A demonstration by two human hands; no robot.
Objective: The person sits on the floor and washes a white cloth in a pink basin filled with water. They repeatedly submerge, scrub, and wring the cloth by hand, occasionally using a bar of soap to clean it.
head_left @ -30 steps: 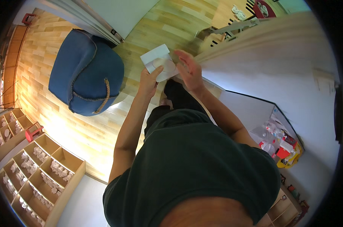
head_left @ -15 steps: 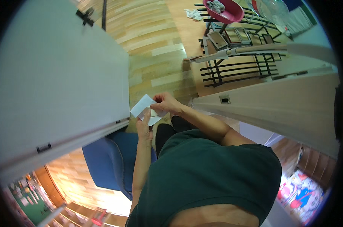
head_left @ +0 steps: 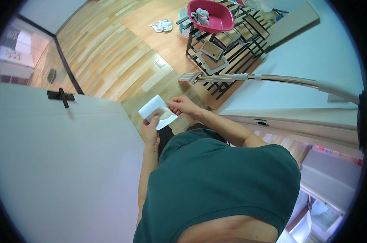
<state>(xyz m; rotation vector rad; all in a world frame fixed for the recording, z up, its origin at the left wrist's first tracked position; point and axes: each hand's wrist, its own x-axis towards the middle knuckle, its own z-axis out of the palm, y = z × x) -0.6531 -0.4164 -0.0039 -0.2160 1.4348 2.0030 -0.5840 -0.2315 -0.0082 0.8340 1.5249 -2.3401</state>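
In front of my body, my left hand [head_left: 150, 130] grips a white sheet [head_left: 152, 106] that looks like stiff paper, its thumb pressed on top. On the sheet lies a flat, cream-coloured oval piece [head_left: 165, 113]; its exact kind I cannot tell. Close by the sheet's right edge is my right hand [head_left: 185, 107], fingers curled and pinched together. Whatever the right fingertips hold, if anything, is too small to see.
A white door [head_left: 66, 162] with a dark handle [head_left: 61, 95] stands on the left, a door frame [head_left: 305, 129] on the right. Ahead, a long-poled flat-headed tool [head_left: 272, 78] leans before a black slatted rack [head_left: 222, 90] carrying a pink basin [head_left: 222, 18]. A white cloth [head_left: 163, 26] lies on the floor.
The whole view has turned, with the door swinging lower left and the blue chair gone from sight. My right hand has drawn off the sheet to the right, uncovering more of the oval.
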